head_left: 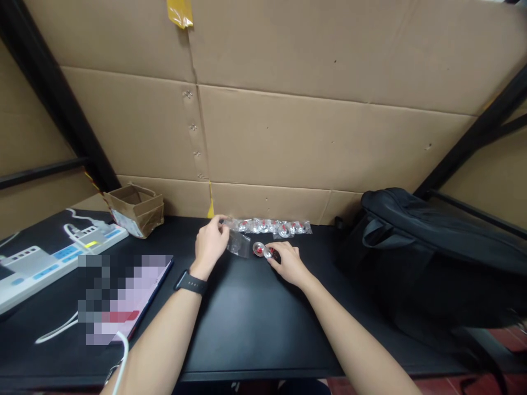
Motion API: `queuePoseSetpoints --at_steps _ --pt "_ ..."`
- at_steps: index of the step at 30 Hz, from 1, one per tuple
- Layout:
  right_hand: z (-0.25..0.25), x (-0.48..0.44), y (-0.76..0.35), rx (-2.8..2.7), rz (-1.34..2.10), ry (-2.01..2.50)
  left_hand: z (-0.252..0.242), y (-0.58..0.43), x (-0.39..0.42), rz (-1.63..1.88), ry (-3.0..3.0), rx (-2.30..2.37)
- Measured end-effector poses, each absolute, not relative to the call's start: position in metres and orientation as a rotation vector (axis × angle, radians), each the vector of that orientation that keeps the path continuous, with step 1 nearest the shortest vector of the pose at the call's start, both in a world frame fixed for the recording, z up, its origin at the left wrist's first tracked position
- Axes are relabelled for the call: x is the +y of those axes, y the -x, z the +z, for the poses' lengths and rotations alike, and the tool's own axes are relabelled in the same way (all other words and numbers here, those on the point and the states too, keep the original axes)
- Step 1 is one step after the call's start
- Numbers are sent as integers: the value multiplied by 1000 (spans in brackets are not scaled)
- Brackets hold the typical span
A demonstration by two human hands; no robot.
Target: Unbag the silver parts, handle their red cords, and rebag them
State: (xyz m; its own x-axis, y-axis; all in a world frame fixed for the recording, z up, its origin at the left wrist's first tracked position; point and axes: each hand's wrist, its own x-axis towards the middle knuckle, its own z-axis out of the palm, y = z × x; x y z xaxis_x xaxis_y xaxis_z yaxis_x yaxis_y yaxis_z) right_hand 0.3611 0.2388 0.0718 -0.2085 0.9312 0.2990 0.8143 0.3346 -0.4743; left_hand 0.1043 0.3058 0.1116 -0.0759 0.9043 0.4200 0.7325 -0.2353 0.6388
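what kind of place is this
Probably a makeshift packing or assembly station: a black table in a metal rack walled with cardboard sheets, a power strip, and a row of small bagged parts by the hands.

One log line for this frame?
left hand: holds clear bag | right hand: on red-centred disc | bagged row behind

My table (pixel 247 318) is plain matte black. Behind it the cardboard wall (pixel 308 137) is tan, with a scrap of yellow tape (pixel 180 12) at the top of the frame. The clear packets (pixel 267 226) in a row at centre show silver with red spots. My watch (pixel 190 283) is black. At right the bag (pixel 428 252) is black; at left the power strip (pixel 49 255) is white with pale blue patches, and the little box (pixel 134 208) is brown.
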Motion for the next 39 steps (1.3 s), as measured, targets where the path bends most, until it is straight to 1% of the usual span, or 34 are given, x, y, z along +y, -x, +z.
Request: queuePoseSetpoints --at_steps 3,5,7,10,12,14,17,23,26,31,39 --pt "75 239 -364 -2075 289 1542 116 -97 302 1170 -2094 2046" --pt "78 239 -366 -2074 288 1553 119 -103 297 1189 -2223 2041" --pt "81 238 -369 -2073 289 1557 119 -115 289 1122 -2425 1780" --pt "84 238 -374 -2079 293 1563 114 -138 275 892 -2671 1229" --pt "84 239 -376 -2085 296 1570 108 -152 266 783 -2712 1058" --pt "83 240 -377 -2085 295 1570 100 -162 260 724 -2721 1012" --pt "83 241 -375 -2056 317 1535 93 -168 256 693 -2735 1010" --pt "88 240 -373 -1880 581 1341 89 -170 258 706 -2671 1038" --pt "90 240 -374 -1807 650 1293 87 -170 259 717 -2629 1033" --pt "92 240 -376 -1806 616 1314 89 -166 263 759 -2619 1103" --pt "94 239 -382 -1864 449 1421 99 -134 282 770 -2553 1465"
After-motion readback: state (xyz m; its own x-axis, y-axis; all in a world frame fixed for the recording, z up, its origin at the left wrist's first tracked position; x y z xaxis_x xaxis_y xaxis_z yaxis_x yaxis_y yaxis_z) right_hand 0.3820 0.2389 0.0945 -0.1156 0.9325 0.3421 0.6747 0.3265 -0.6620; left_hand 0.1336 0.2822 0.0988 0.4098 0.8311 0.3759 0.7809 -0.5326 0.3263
